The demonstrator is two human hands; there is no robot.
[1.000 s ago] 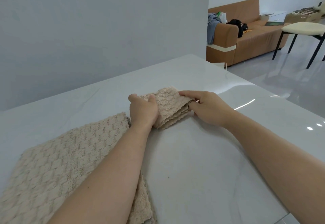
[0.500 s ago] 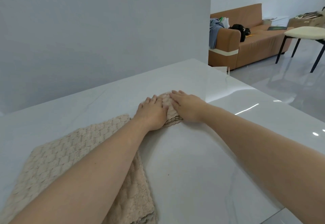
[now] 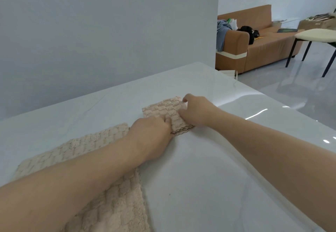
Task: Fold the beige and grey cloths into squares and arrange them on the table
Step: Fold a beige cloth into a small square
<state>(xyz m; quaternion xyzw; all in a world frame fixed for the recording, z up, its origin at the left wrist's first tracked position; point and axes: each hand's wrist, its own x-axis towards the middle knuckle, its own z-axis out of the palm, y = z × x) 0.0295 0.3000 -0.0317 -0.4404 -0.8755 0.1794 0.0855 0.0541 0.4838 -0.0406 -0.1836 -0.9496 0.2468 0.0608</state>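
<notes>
A small beige cloth, folded into a thick square, lies on the white table a little beyond its middle. My left hand covers its near left corner, with bent fingers holding that edge. My right hand grips its right edge, with the thumb on top and the fingers curled at the far right corner. A larger beige cloth lies spread flat at the near left, partly under my left forearm. No grey cloth is in view.
A grey wall stands just behind the table's far edge. The table's right edge drops to a glossy floor. Beyond it are a brown sofa with clothes and bags, and a chair with black legs.
Both hands lay flat together on top of the folded cloth half a second ago. They have now drawn apart to its left corner and right edge, and most of its top shows.
</notes>
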